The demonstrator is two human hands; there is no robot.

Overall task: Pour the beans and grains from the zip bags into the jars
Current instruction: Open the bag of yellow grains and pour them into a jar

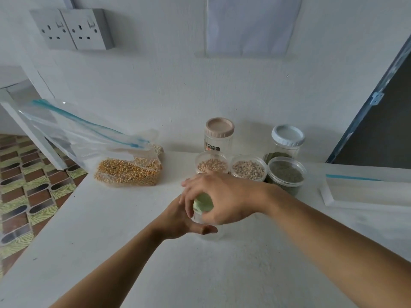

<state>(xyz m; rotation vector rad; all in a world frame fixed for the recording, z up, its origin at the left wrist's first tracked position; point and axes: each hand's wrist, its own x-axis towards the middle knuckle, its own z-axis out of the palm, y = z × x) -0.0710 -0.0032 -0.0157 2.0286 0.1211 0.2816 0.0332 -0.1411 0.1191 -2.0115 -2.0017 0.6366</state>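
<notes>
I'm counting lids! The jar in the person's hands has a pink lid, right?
Not quite. In the head view, the lid on the jar in the person's hands is green. The pink lid sits on a jar by the wall.

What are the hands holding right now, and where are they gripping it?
A clear jar with a green lid. The left hand grips its body; the right hand wraps over the lid.

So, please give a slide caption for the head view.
Both hands grip a clear jar by its green lid; corn bag waits nearby.
</notes>
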